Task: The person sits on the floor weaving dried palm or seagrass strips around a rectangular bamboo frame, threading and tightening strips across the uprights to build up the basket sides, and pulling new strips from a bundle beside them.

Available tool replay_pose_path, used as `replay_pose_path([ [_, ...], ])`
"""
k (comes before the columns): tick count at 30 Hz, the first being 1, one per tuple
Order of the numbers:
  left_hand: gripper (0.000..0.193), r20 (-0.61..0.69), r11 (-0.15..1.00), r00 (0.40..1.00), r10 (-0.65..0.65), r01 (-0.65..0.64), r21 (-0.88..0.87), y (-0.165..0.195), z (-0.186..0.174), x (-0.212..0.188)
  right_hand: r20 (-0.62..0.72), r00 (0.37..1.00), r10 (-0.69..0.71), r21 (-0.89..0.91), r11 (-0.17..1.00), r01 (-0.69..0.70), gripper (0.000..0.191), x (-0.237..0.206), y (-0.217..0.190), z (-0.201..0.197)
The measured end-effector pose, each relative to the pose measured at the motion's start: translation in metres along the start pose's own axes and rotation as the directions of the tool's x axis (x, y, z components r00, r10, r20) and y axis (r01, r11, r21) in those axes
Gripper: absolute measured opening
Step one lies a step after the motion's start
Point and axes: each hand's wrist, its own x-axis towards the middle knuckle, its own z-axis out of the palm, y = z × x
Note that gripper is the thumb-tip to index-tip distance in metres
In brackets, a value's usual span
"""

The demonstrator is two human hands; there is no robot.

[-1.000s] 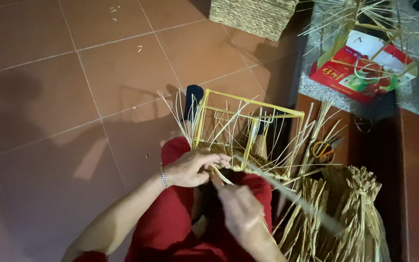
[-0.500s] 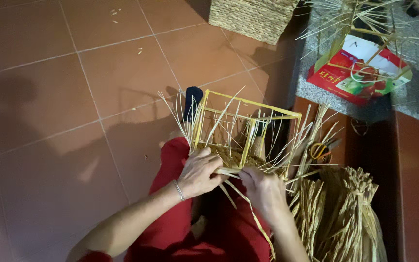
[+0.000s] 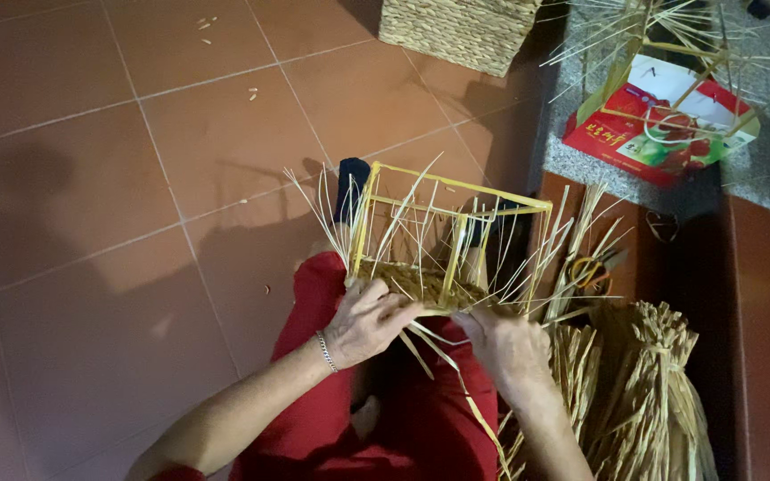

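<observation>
Two hands, left hand (image 3: 369,319) and right hand (image 3: 508,346), pinch flat pale straw strips (image 3: 443,352) at the yellow rectangular wire frame (image 3: 450,233). The woven base is partly hidden behind their fingers.

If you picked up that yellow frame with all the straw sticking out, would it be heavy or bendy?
Probably light: the yellow frame is only thin open bars. The bars look stiff and straight, so it likely keeps its shape. The loose straw strands hanging below the left hand and right hand curve down, so they would likely flop.
</observation>
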Motion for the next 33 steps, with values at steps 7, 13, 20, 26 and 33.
replay_pose_path([
  [7, 0.042, -0.109, 0.988, 0.984, 0.139, -0.130, 0.087, 0.000, -0.024, 0.009, 0.122, 0.992, 0.042, -0.033, 0.999, -0.038, 0.036, 0.000, 0.018, 0.006],
  [13, 0.023, -0.162, 0.951, 0.982, -0.102, 0.048, -0.305, -0.004, -0.018, -0.001, 0.138, 0.982, 0.130, -0.157, 0.982, -0.108, 0.042, 0.012, 0.022, 0.007],
  [20, 0.019, -0.078, 0.909, 0.972, -0.220, 0.175, -0.378, -0.010, -0.022, -0.012, 0.050, 0.996, 0.069, -0.210, 0.976, -0.057, 0.038, -0.010, 0.020, 0.000],
  [26, 0.014, -0.065, 0.839, 0.959, -0.276, 0.207, -0.503, -0.008, -0.013, -0.019, 0.183, 0.981, 0.059, 0.040, 0.997, -0.067, 0.033, 0.001, 0.056, 0.004],
  [33, 0.006, 0.076, 0.564, 0.794, -0.603, 0.492, -0.663, -0.005, -0.016, -0.005, 0.205, 0.977, 0.061, 0.122, 0.989, -0.087, 0.040, -0.014, 0.046, -0.013],
])
